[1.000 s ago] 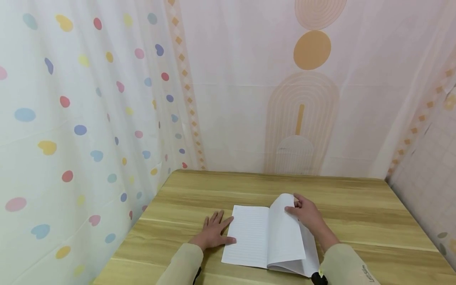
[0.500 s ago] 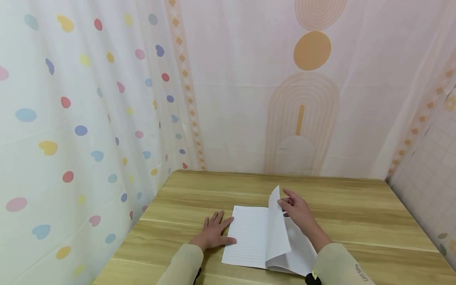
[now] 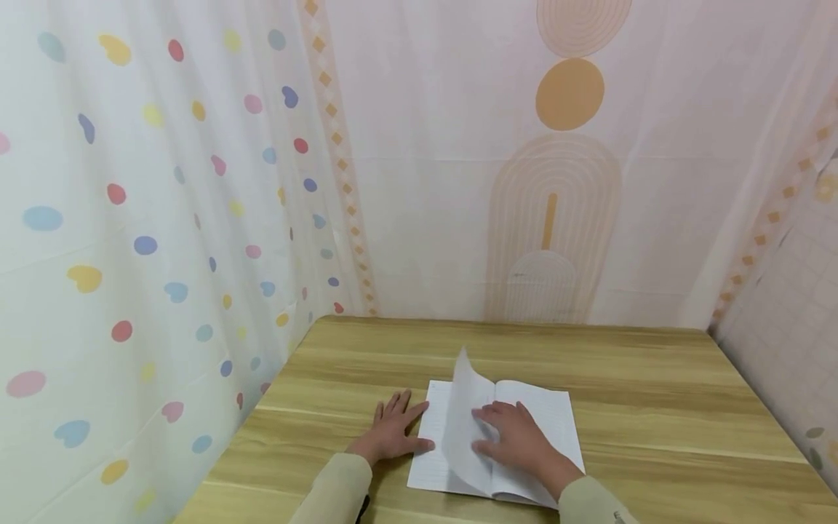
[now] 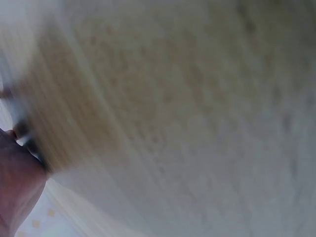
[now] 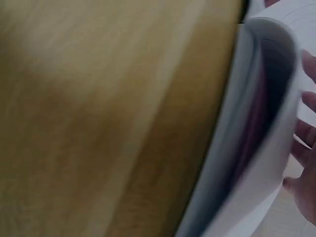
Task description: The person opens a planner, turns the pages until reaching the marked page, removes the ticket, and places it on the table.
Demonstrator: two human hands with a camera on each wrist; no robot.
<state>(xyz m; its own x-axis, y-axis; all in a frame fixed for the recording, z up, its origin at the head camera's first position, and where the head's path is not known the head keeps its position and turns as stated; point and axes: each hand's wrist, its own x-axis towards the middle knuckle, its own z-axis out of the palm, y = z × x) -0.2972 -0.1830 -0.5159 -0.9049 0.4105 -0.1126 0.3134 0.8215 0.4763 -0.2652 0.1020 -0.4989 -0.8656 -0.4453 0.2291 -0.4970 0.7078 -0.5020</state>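
An open notebook [image 3: 540,415] with lined white pages lies on the wooden table. One of its pages [image 3: 466,429] stands up from the spine and leans left over the left-hand side. My right hand [image 3: 517,440] is over the right-hand side, fingers extended toward the raised page; its fingertips are at or against that page. At the right of the right wrist view, the fingers [image 5: 307,133] lie beside curved paper. My left hand [image 3: 389,429] rests with spread fingers on the table, its thumb and forefinger tips on the notebook's left edge. The left wrist view is mostly blurred.
The wooden table [image 3: 655,407] extends around the notebook on the visible sides. A patterned curtain [image 3: 425,218] hangs behind the table's far edge, and a dotted curtain [image 3: 164,291] hangs along the left.
The right hand has moved left and nearer, taking the page from the right side across the spine. Its earlier hold on the page's edge has become a touch. The left hand has stayed put.
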